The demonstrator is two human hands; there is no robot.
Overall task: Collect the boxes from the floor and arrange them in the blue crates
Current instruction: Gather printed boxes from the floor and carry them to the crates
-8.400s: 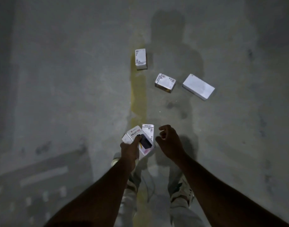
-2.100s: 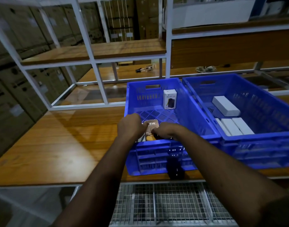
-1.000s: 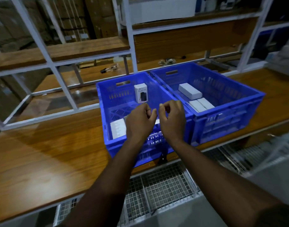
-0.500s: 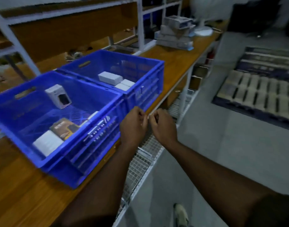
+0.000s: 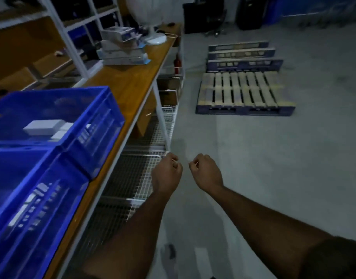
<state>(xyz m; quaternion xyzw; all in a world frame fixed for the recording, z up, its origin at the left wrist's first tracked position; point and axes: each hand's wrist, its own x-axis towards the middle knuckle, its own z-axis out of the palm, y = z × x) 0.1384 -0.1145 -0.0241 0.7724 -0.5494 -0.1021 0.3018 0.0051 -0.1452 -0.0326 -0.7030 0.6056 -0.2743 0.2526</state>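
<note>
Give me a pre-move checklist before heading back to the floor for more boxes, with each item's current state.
1. Left hand free of boxes: ok, fingers curled, nothing held.
2. Right hand free: ok, likewise holding nothing.
3. Far blue crate has room: ok, only a few white boxes inside.
4. Near blue crate has room: cannot tell, its inside is mostly out of view.
5. Walkway on the grey floor ahead unobstructed: ok; the pallet lies further off.
6. Remaining boxes located: cannot tell, none in view.
</note>
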